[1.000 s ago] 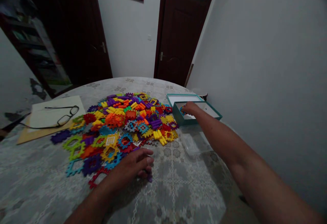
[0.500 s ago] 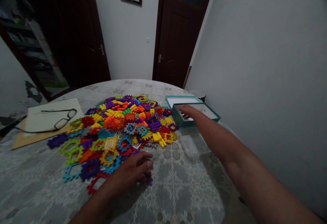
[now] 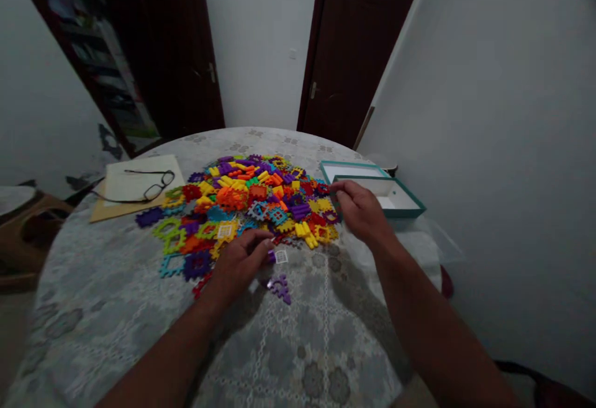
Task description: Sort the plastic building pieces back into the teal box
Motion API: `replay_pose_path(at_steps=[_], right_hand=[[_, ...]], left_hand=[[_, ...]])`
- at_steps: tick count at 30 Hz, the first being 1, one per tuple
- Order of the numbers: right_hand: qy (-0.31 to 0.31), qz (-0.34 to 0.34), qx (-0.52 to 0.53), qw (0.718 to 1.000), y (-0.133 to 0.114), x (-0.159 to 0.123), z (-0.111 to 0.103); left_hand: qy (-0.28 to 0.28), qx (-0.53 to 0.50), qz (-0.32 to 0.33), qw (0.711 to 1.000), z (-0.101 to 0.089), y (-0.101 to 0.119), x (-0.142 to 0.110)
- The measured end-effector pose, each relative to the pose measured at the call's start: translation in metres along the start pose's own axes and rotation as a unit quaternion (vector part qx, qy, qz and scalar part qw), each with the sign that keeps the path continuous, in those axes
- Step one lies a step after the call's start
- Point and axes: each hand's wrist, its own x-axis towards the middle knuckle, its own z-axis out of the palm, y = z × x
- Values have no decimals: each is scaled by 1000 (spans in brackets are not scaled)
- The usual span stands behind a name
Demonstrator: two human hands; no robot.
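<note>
A heap of colourful plastic interlocking pieces (image 3: 251,200) covers the middle of the round table (image 3: 116,308). My left hand (image 3: 239,260) rests at the heap's near edge with its fingers curled. A small purple piece (image 3: 271,256) shows at its fingertips, beside a pale square piece (image 3: 281,257). Another purple piece (image 3: 280,287) lies loose just in front of that hand. My right hand (image 3: 361,209) hovers at the heap's right edge, next to the teal box (image 3: 404,211). Its fingers are pinched together, and what they hold is too small to make out.
The box's lid (image 3: 354,168) lies behind the box. Spectacles (image 3: 151,185) rest on papers (image 3: 125,200) at the left. A clear plastic bag (image 3: 419,243) lies right of my right hand, near the table's edge. A white wall stands close on the right, dark doors behind.
My right hand has drawn back out of the teal box to the heap's right edge. The left hand shifted slightly, uncovering a purple piece. The view tilted down and turned left.
</note>
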Motion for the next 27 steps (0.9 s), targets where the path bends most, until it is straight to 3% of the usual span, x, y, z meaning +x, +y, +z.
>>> replay_pose_path(at_steps=[4, 9, 16, 27], right_hand=[[-89, -68, -43, 993, -6, -37, 53], [-96, -20, -165, 981, 15, -53, 96], [-106, -12, -179, 978, 27, -69, 105], [-74, -25, -97, 992, 33, -59, 105]], left_hand=[[83, 96, 42, 991, -8, -2, 4], [84, 130, 55, 986, -5, -11, 6], [69, 192, 103, 974, 2, -13, 5], [31, 218, 118, 968, 6, -21, 7]])
